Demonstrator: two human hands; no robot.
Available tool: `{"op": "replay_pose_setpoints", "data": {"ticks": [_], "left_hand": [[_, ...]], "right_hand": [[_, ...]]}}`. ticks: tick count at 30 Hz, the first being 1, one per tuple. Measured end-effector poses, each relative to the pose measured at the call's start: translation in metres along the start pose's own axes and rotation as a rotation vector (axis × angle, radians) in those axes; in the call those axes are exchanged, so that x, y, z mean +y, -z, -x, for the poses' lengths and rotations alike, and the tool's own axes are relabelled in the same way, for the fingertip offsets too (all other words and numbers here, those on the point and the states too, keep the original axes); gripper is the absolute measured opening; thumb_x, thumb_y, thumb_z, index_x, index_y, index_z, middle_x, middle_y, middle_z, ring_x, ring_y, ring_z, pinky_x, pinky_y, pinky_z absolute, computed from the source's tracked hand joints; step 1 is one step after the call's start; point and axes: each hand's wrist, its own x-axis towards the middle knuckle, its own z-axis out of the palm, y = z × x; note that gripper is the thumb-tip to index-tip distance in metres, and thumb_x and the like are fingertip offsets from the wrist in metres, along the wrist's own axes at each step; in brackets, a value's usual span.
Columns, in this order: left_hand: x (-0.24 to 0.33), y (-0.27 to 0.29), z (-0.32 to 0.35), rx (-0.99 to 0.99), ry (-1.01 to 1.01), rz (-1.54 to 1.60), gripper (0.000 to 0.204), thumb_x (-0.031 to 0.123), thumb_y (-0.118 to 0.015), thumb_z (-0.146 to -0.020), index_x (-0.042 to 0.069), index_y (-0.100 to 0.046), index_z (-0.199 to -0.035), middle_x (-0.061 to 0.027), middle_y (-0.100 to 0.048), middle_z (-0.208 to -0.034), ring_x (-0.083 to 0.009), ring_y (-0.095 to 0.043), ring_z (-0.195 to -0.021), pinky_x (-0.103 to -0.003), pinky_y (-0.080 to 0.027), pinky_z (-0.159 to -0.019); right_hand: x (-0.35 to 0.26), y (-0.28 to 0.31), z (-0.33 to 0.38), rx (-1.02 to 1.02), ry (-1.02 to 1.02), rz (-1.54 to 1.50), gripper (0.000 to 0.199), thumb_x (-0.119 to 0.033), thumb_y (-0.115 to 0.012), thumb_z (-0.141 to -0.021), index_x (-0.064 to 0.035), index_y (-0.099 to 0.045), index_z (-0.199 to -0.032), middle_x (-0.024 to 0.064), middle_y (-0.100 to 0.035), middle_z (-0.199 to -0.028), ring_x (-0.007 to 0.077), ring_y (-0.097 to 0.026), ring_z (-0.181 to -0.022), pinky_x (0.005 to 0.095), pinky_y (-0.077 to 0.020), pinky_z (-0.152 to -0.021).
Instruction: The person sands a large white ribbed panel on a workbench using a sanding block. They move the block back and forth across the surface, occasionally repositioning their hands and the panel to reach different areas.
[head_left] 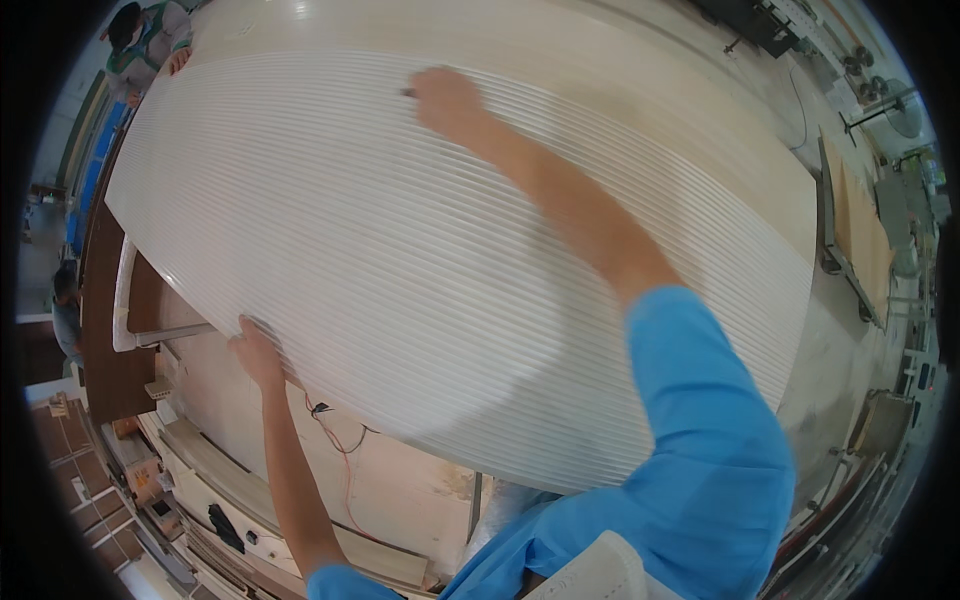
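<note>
A large white panel with fine parallel ribs (400,230) lies in front of me and fills most of the view. At its near left edge, my left hand (258,352) grips the rim, with a fingertip showing on top and the other fingers partly hidden. My right arm reaches across the ribs toward the far side. There my right hand (447,100) is closed over the panel, slightly blurred. A small dark tip pokes out at its left, but the rest of what it holds is hidden in the fingers.
Beyond the far left corner a person (150,45) has a hand at the panel's edge. Another person (67,310) is at the far left. A metal frame (180,335) juts out under the panel. A cart with boards (855,230) and a fan (900,110) stand at right.
</note>
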Motion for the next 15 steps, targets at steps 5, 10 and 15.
{"op": "replay_pose_setpoints", "data": {"ticks": [5, 10, 15], "left_hand": [[0.009, 0.011, -0.001, -0.026, 0.008, -0.151, 0.080, 0.050, -0.044, -0.103, -0.022, -0.034, -0.137, -0.0379, -0.055, -0.131, -0.0467, -0.059, -0.120, -0.048, -0.047, -0.102], [0.024, 0.006, 0.017, 0.241, -0.194, -0.322, 0.072, 0.043, -0.053, -0.101, -0.015, -0.037, -0.142, -0.0350, -0.047, -0.141, -0.0436, -0.048, -0.133, -0.050, -0.041, -0.109], [0.108, -0.055, 0.049, 0.052, -0.631, 0.075, 0.064, 0.031, -0.065, -0.097, -0.003, -0.044, -0.147, -0.0249, -0.044, -0.150, -0.0407, -0.039, -0.142, -0.048, -0.033, -0.117]], "right_hand": [[-0.030, -0.027, -0.046, -0.011, -0.003, -0.014, 0.020, -0.008, -0.058, -0.087, -0.0043, -0.073, -0.099, 0.0186, -0.072, -0.103, 0.0374, -0.069, -0.100, 0.0501, -0.0562, -0.085], [0.065, 0.070, 0.118, 0.081, -0.056, 0.046, 0.015, -0.009, -0.061, -0.085, -0.0066, -0.070, -0.096, 0.0148, -0.071, -0.100, 0.0349, -0.067, -0.100, 0.0481, -0.0552, -0.086], [0.120, 0.164, 0.253, 0.124, -0.201, 0.164, 0.016, -0.005, -0.070, -0.081, -0.0041, -0.065, -0.096, 0.0122, -0.067, -0.096, 0.0338, -0.064, -0.097, 0.0460, -0.0520, -0.080]]}}
